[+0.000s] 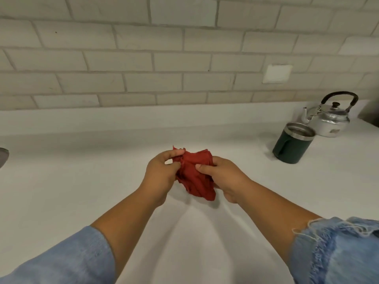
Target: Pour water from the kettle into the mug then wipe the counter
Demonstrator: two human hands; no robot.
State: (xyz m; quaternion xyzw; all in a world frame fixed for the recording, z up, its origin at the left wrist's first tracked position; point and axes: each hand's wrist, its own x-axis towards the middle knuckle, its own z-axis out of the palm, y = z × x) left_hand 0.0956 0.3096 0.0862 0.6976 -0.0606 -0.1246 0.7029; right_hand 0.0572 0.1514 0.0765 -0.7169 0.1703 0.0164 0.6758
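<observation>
A crumpled red cloth [193,177] is held between both hands just above the white counter [82,181], in the middle of the view. My left hand [162,177] pinches its left edge with thumb and fingers. My right hand [222,177] grips its right side. A dark green mug [292,145] with a steel rim stands upright at the right. Just behind it sits a shiny metal kettle [328,121] with a black arched handle, its spout pointing left toward the mug.
A pale brick-tile wall [164,64] rises behind the counter, with a white cover plate [276,73] at the right. A grey object [3,155] pokes in at the left edge. A dark shape [369,113] sits at the far right.
</observation>
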